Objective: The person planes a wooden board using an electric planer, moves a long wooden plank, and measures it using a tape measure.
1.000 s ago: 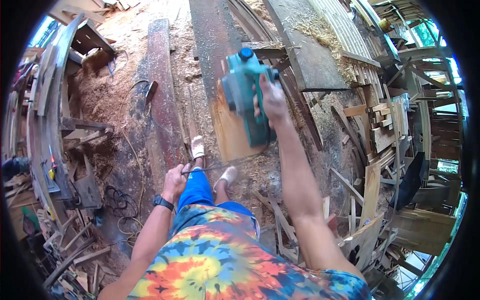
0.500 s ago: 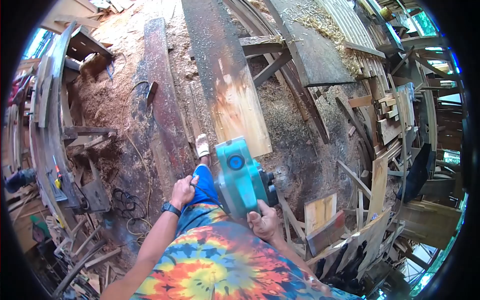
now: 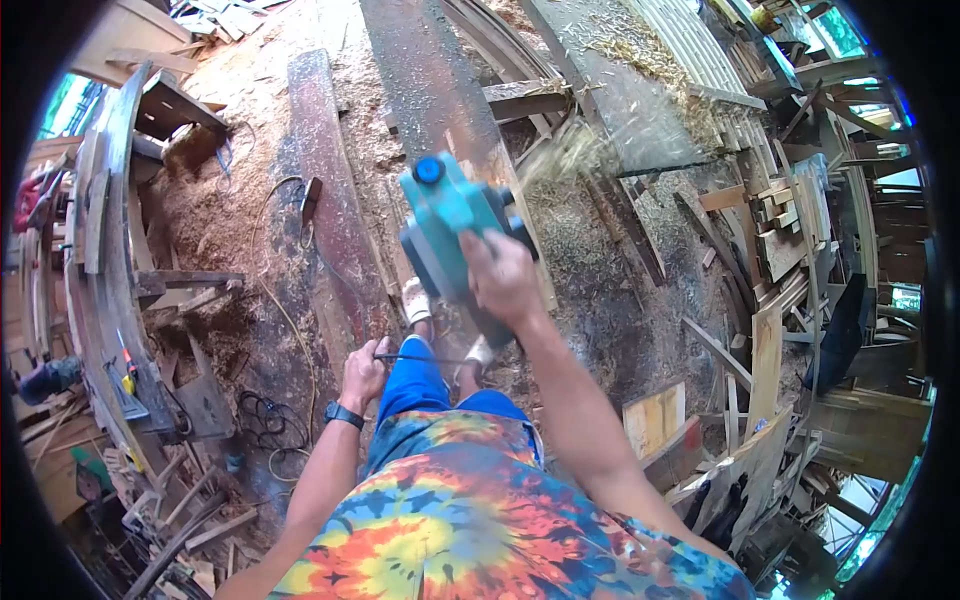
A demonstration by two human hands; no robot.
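Observation:
My right hand (image 3: 503,277) is closed round the handle of a teal power planer (image 3: 447,215), slightly blurred. The planer is over the near part of a long plank (image 3: 425,75), whose far part is dark and rough; a strip of lighter wood shows beside the tool. Wood shavings (image 3: 575,150) fly off to the planer's right. My left hand (image 3: 364,372), with a watch on its wrist, grips a dark cord (image 3: 415,359) that runs across my legs towards the planer.
A reddish board (image 3: 330,180) lies left of the plank on sawdust. A wide board with shavings (image 3: 640,120) stands at upper right. Wood offcuts (image 3: 655,418) are piled on the right. A workbench with tools (image 3: 120,300) is at left, and coiled black cable (image 3: 268,420) lies on the floor.
The planer went from far along the plank back to my body, then forward again onto the plank. Shavings now spray to the right. My left hand keeps hold of the cord.

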